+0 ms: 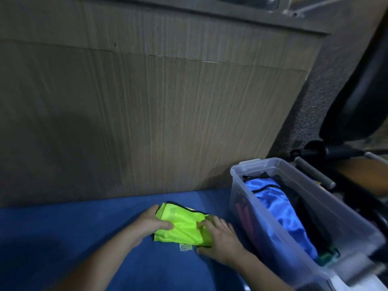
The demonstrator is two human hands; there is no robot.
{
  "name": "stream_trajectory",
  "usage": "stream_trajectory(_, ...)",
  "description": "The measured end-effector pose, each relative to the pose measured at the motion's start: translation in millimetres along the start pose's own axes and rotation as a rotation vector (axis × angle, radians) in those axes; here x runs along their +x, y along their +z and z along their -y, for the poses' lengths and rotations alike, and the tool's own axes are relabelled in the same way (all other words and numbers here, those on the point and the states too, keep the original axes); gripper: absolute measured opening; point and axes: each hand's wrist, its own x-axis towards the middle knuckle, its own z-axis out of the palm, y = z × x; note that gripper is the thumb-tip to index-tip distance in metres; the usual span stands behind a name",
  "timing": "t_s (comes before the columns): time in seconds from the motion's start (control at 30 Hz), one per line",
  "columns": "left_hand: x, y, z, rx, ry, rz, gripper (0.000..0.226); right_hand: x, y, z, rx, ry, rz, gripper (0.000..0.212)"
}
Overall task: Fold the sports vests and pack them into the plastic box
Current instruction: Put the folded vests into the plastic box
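Head view: your left hand point(150, 220) and right hand point(220, 238) each hold a grip on the folded yellow vest point(182, 226), pinching its two ends as it lies on the blue surface point(63, 227). Just to its right stands the clear plastic box point(237, 173), lid off, with a blue vest point(279, 208) packed inside.

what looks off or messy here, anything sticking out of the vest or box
Only small things: a white tag pokes out from the near edge of the folded yellow vest, held by both hands. In the box, the blue vest lies crumpled.
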Motion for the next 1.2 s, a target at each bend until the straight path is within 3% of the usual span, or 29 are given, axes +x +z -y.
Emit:
stream_trajectory(0.17, -34.3, -0.6, 4.4, -0.025, -0.014, 0.057, 0.059, -31.1, 1.0, 1.1, -0.006, -0.085, 0.038, 0.077)
stream_trajectory(0.23, -45.4, 2.3, 5.7, -0.056, -0.04, 0.101, 0.067, -43.6, 2.1, 3.9, -0.01, -0.095, 0.039, 0.072)
stream_trajectory(0.33, -64.3, 8.0, 3.8, -0.152, -0.07, 0.137, 0.062, -63.2, 6.2, 11.4, -0.062, -0.096, -0.013, 0.066)
stream_trajectory(0.5, -91.5, 6.6, -12.3, -0.195, -0.048, 0.172, 0.06, -92.2, 1.1, 22.8, 0.111, -0.049, -0.058, 0.056)
stream_trajectory(0.8, -131.7, 1.9, -124.1, -0.219, 0.18, 0.139, 0.056, -132.8, -102.1, 40.2, 0.326, -0.1, -0.377, 0.047)
stream_trajectory(1.2, -131.0, 69.0, -245.5, -0.216, 0.405, 0.119, 0.036, -164.8, -210.9, -22.1, 0.237, -0.033, -0.587, 0.043)
